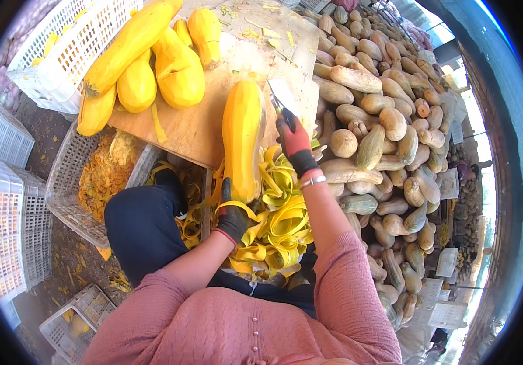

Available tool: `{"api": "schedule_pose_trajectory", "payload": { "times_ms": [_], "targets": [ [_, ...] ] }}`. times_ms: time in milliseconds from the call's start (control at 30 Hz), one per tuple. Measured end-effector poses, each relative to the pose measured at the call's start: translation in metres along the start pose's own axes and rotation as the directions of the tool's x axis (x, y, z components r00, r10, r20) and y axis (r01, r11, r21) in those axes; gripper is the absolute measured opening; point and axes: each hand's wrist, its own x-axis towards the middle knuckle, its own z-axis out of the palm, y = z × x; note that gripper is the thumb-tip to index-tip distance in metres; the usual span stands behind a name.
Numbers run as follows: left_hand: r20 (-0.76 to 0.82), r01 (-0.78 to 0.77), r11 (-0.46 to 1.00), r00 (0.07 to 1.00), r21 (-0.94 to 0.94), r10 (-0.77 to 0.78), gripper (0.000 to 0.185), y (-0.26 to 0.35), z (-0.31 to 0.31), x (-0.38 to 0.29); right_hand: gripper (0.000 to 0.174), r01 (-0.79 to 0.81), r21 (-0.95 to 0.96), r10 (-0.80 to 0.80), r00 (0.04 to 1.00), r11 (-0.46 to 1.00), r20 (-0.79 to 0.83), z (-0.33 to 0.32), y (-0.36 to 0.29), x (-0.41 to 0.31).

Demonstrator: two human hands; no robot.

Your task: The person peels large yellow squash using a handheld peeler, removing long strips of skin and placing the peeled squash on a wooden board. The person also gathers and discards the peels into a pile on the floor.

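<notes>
A long yellow squash (241, 137), its skin pared away in flat facets, lies with its far end on the wooden board (179, 132). My left hand (234, 218), in a dark glove, grips its near end, and a strip of peel loops over the fingers. In my right hand (294, 139), gloved in red and black, is a peeling tool with a broad metal blade (282, 95), held just right of the squash and apart from it. Curled yellow-green peelings (284, 228) are heaped below, between my arms.
Several peeled squashes (180, 73) lie at the board's far left. Beside them stands a white plastic crate (67, 59). A crate of orange pulp (106, 171) is near my left knee, with more crates (12, 219) beyond. Unpeeled squashes (393, 123) are piled high on the right.
</notes>
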Motion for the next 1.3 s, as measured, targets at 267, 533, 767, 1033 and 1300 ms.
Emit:
{"api": "schedule_pose_trajectory", "payload": {
  "times_ms": [267, 533, 767, 1033, 1300],
  "targets": [
    [-0.042, -0.032, 0.992, 0.998, 0.123, 0.037, 0.058, 0.012, -0.006, 0.004, 0.049, 0.016, -0.347, 0.099, 0.946, 0.938, 0.310, 0.029, -0.039, 0.113],
    [0.069, 0.049, 0.993, 0.996, 0.107, -0.057, 0.070, 0.028, -0.025, 0.009, 0.049, 0.230, -0.438, -0.152, 0.966, 0.869, 0.207, 0.043, 0.013, -0.138],
    [0.101, 0.088, 0.994, 0.992, -0.070, -0.081, 0.068, 0.017, -0.017, 0.013, 0.048, 0.153, -0.325, -0.080, 0.970, 0.933, 0.228, -0.009, 0.005, -0.234],
    [-0.042, 0.043, 0.994, 0.998, 0.099, -0.039, 0.063, 0.013, -0.017, 0.014, 0.039, 0.334, -0.527, -0.258, 0.942, 0.782, 0.214, 0.040, -0.052, 0.104],
    [-0.070, -0.008, 0.982, 0.997, 0.191, 0.022, 0.066, 0.018, -0.023, 0.015, 0.032, 0.453, -0.672, -0.155, 0.877, 0.586, 0.455, 0.070, -0.064, 0.097]
  ]
}}
